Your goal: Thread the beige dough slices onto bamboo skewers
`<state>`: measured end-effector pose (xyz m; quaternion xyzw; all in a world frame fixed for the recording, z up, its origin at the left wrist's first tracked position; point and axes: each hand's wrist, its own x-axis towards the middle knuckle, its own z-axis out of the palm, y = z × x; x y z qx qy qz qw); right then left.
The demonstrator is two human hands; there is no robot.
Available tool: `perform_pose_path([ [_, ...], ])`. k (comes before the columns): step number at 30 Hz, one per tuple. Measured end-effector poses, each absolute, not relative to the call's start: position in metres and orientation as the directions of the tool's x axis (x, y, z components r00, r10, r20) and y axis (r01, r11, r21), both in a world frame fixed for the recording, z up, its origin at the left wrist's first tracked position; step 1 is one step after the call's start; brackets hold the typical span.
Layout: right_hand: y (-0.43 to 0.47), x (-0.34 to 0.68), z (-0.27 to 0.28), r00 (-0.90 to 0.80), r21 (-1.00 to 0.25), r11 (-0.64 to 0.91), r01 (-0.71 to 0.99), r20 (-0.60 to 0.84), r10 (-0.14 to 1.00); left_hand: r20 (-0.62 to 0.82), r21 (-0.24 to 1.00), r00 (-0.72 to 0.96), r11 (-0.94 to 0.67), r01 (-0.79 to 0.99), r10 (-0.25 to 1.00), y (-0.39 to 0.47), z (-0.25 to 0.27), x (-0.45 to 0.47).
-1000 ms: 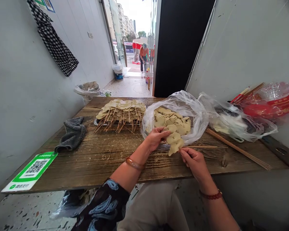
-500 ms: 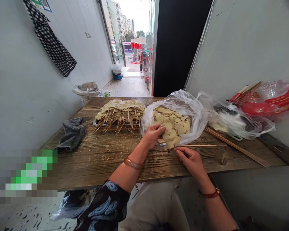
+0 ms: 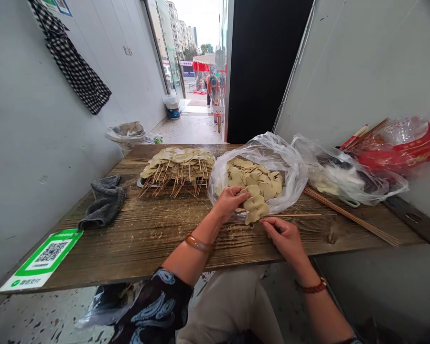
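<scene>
My left hand (image 3: 231, 203) pinches thin, round beige slices (image 3: 256, 204) that are threaded in a row, over the near edge of an open plastic bag (image 3: 294, 167). More loose slices (image 3: 268, 184) fill that bag. My right hand (image 3: 282, 235) is closed on the near end of the skewer, whose tip shows just below the lowest slice; the rest of the stick is hidden by slices and fingers. Left of the bag, a metal tray (image 3: 140, 182) bears a pile of finished-looking skewers (image 3: 181, 165), their sticks pointing toward me.
Bare bamboo skewers (image 3: 354, 217) lie right of the bag, with one single stick (image 3: 304, 215) near my right hand. A grey cloth (image 3: 105, 200) and a green QR-code card (image 3: 43, 258) are at left. A dark knife-like blade (image 3: 412, 217) lies far right. A person (image 3: 211, 88) bends outside the doorway.
My left hand has shifted very slightly along the slices to the right. The view has tilted a little; the QR-code card, blurred before, now shows clearly. My right hand stays at the skewer's end.
</scene>
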<state>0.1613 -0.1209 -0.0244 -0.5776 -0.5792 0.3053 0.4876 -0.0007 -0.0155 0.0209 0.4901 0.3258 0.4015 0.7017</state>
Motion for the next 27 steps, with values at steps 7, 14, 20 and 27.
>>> perform_pose_path([
  [7,-0.121,0.162,-0.024,0.152,-0.919,0.145,0.366,0.213,0.965,-0.083,0.952,0.488,0.215,-0.22,0.869,-0.019,0.019,0.004],
  [14,-0.123,0.162,-0.025,0.266,-0.962,0.093,0.256,0.162,0.95,-0.042,0.933,0.415,0.185,-0.31,0.909,-0.013,0.018,0.002],
  [20,-0.12,0.164,-0.034,0.459,-0.993,0.119,-0.001,0.106,0.882,0.08,0.971,0.19,-0.034,-0.237,0.979,0.004,0.011,-0.009],
  [27,-0.118,0.164,-0.033,0.522,-0.982,0.182,-0.054,0.128,0.843,0.355,0.86,0.065,-0.353,0.369,0.932,0.016,0.003,-0.013],
])
